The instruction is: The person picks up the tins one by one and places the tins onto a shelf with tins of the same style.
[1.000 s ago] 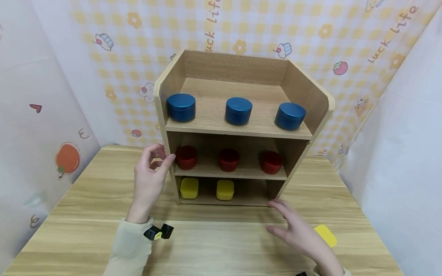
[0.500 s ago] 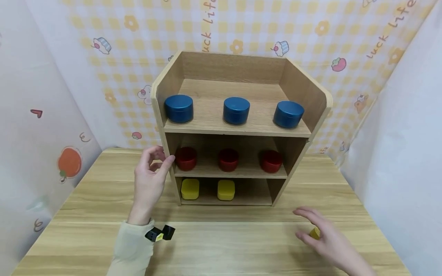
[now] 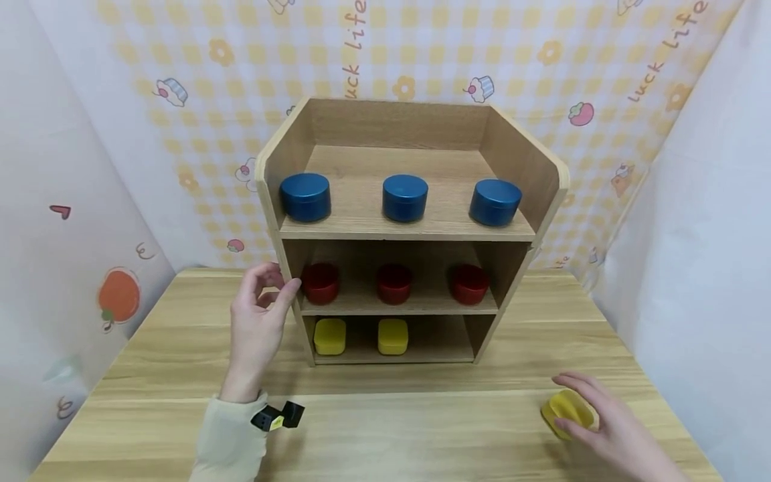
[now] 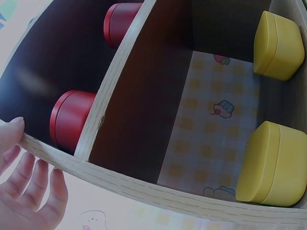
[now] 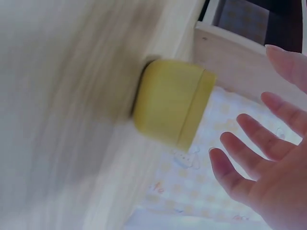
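Note:
A wooden shelf unit (image 3: pixel 394 235) stands at the back of the table. My left hand (image 3: pixel 259 328) holds its left side panel (image 4: pixel 144 192), thumb at the front edge and fingers along the outer face. Several lidded tins sit in it: blue ones (image 3: pixel 405 199) on top, red ones (image 3: pixel 394 285) in the middle, and two yellow ones (image 3: pixel 393 337) on the bottom board. Another yellow tin (image 5: pixel 172 103) rests on the table at the right. Over it hovers my right hand (image 3: pixel 614 422), fingers spread and apart from the tin in the right wrist view.
The wooden tabletop (image 3: pixel 385 428) extends in front of the shelf unit. Fabric with a yellow check pattern (image 3: pixel 361 53) hangs behind it. White cloth walls (image 3: pixel 705 221) close off both sides.
My right hand has moved right and toward me, from the shelf's lower right corner to over the loose yellow tin. The left hand stays on the side panel. The head view has shifted slightly.

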### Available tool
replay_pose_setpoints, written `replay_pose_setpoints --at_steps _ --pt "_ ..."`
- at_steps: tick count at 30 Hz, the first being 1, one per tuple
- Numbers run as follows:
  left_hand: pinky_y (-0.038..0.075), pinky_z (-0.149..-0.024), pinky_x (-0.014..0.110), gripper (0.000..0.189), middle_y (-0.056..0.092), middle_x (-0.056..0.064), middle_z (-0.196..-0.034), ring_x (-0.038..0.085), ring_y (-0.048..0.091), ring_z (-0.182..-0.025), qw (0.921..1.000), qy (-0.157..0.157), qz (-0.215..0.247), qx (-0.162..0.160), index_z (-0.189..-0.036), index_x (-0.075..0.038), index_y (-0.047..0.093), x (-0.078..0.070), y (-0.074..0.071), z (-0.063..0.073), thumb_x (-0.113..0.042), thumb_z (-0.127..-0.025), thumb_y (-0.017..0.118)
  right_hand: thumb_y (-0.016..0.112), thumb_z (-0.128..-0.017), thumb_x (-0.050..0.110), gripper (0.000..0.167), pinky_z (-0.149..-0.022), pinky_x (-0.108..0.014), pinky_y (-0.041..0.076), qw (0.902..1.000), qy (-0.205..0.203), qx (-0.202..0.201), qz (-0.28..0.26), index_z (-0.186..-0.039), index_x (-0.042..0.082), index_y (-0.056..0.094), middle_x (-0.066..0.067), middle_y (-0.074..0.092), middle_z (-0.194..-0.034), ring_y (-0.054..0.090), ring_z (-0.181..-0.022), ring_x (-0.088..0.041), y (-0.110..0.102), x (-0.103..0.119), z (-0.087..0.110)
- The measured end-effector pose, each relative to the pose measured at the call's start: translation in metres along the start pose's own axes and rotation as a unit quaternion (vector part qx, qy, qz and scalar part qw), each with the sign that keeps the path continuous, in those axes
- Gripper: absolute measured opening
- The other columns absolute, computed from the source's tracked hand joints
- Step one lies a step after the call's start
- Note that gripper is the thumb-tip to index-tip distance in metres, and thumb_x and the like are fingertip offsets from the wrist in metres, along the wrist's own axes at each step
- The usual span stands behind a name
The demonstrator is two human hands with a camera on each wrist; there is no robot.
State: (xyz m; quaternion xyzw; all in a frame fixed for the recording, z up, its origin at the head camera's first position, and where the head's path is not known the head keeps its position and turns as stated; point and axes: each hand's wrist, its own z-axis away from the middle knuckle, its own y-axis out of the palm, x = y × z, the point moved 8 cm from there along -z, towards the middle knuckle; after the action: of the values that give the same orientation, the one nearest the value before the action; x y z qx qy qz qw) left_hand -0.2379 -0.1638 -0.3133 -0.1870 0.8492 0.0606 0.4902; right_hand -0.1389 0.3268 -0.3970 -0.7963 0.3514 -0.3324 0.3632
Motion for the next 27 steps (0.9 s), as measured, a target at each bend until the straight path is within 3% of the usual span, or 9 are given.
replay_pose_setpoints --at_steps 2,5,9,12,14,20,27 --pt "0.049 -0.078 0.013 0.031 0.056 -0.009 -0.091 0.004 0.057 -0.088 1.0 0.001 0.001 0.0 -0.119 0.003 0.057 0.0 0.0 0.0 -0.005 -0.093 0.07 0.094 -0.053 0.006 0.075 -0.094 0.007 0.027 0.9998 0.016 0.005 0.007 -0.122 0.007 0.064 -0.002 0.064 -0.119 0.028 -0.124 0.027 -0.001 -0.008 0.004" --pt "0.049 -0.078 0.014 0.03 0.056 -0.009 -0.091 0.004 0.057 -0.088 1.0 0.002 0.0 -0.002 -0.119 0.003 0.057 -0.001 0.0 0.0 -0.005 -0.093 0.07 0.095 -0.057 0.015 0.071 -0.084 -0.004 0.043 0.9975 0.057 0.026 0.033 -0.121 0.008 0.065 -0.002 0.067 -0.117 0.041 -0.115 0.021 -0.001 -0.02 0.009" --pt "0.049 -0.078 0.014 0.03 0.056 -0.009 -0.091 0.003 0.057 -0.089 1.0 0.001 -0.001 -0.003 -0.119 0.002 0.057 -0.001 -0.001 0.0 -0.005 -0.093 0.07 0.094 -0.064 0.023 0.067 -0.071 -0.028 0.055 0.9883 0.121 0.078 0.051 -0.122 0.007 0.065 -0.009 0.069 -0.115 0.063 -0.1 -0.008 0.003 -0.033 0.016" --pt "0.049 -0.078 0.013 0.03 0.057 -0.009 -0.091 0.003 0.058 -0.089 1.0 0.001 -0.001 -0.002 -0.119 0.002 0.057 -0.001 -0.001 0.001 -0.005 -0.093 0.07 0.091 -0.069 0.026 0.066 -0.069 -0.029 0.054 0.9774 0.167 0.122 0.043 -0.124 0.003 0.063 -0.016 0.068 -0.117 0.066 -0.096 -0.028 0.008 -0.041 0.02" --pt "0.048 -0.078 0.013 0.03 0.057 -0.009 -0.091 0.003 0.058 -0.089 1.0 0.0 0.0 -0.001 -0.119 0.002 0.057 0.0 -0.001 0.001 -0.006 -0.093 0.07 0.089 -0.072 0.028 0.066 -0.068 -0.028 0.052 0.9705 0.19 0.143 0.039 -0.126 0.001 0.062 -0.019 0.067 -0.118 0.066 -0.095 -0.034 0.011 -0.046 0.022" --pt "0.048 -0.078 0.012 0.031 0.056 -0.009 -0.092 0.003 0.057 -0.089 1.0 0.0 -0.003 0.0 -0.119 0.002 0.057 0.0 -0.001 0.002 -0.005 -0.093 0.07 0.086 -0.076 0.035 0.068 -0.069 -0.023 0.052 0.956 0.227 0.183 0.032 -0.127 -0.003 0.061 -0.018 0.069 -0.119 0.066 -0.087 -0.021 0.017 -0.054 0.023" --pt "0.048 -0.078 0.012 0.03 0.056 -0.009 -0.092 0.002 0.058 -0.089 1.0 0.001 -0.005 -0.001 -0.119 0.002 0.057 -0.001 -0.001 0.003 -0.005 -0.093 0.07 0.082 -0.081 0.039 0.076 -0.068 -0.021 0.05 0.9282 0.278 0.247 0.007 -0.133 -0.008 0.053 -0.007 0.07 -0.109 0.062 -0.09 -0.014 0.025 -0.063 0.03"
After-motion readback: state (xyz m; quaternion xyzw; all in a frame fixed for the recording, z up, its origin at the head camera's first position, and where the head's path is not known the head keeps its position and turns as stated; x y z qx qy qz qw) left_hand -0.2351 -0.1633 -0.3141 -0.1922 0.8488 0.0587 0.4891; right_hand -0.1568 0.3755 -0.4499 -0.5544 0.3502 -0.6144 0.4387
